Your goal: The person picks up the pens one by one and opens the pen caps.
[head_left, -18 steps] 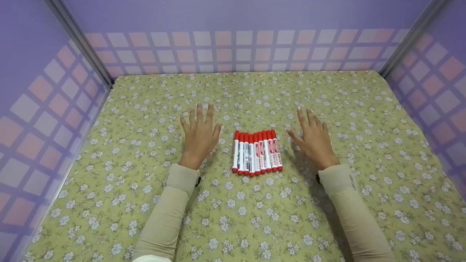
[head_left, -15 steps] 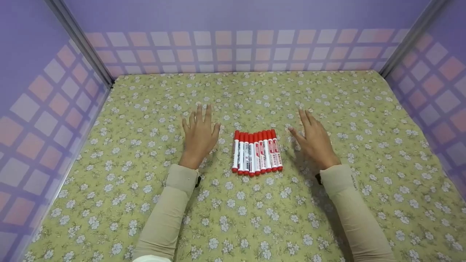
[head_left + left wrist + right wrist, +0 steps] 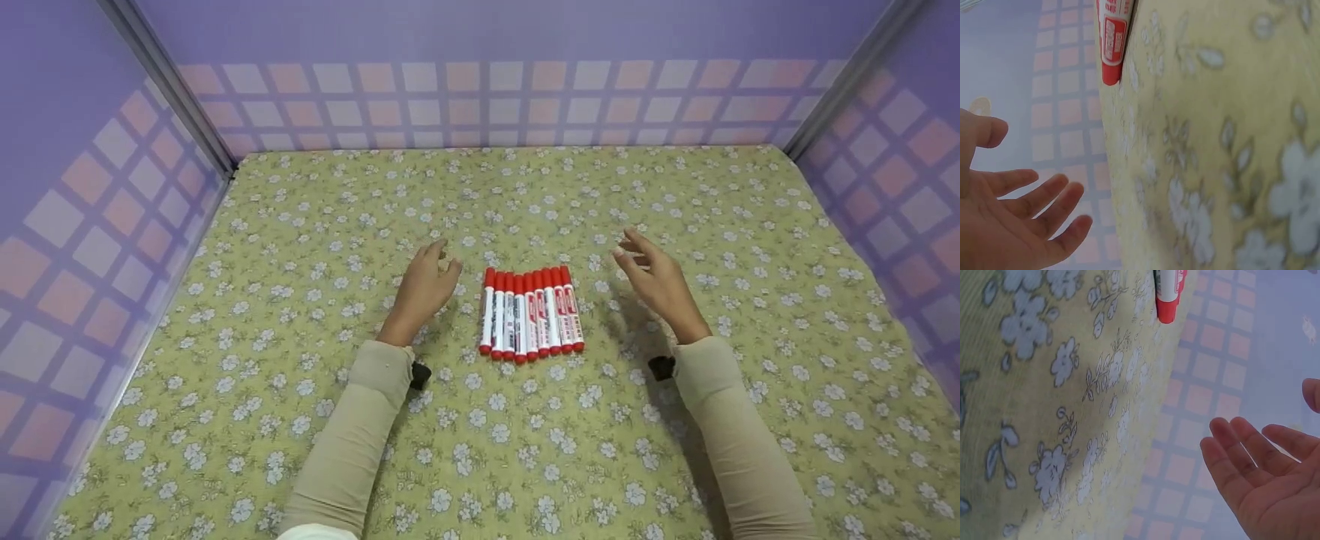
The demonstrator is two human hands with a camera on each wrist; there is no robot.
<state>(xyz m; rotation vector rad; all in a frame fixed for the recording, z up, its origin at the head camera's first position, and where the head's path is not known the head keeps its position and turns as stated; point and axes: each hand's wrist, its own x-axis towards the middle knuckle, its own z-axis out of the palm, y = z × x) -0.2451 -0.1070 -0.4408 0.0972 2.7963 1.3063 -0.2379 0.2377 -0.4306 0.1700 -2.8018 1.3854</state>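
The left hand and right hand hover empty, fingers loosely parted, left and right of the red-capped markers lying side by side mid-cloth — a light, level touch should best suit that row.

We see a yellow-green cloth printed with white flowers and thin leafy sprigs, its far edge running along the foot of a purple back wall whose lower part bears three rows of pink and whitish squares. To either side in the head view we find a left wall and a right wall in the same purple, checked likewise, with a grey left post and right post at the far corners. In the left wrist view we notice a round, pale orange mark, too blurred to make out.
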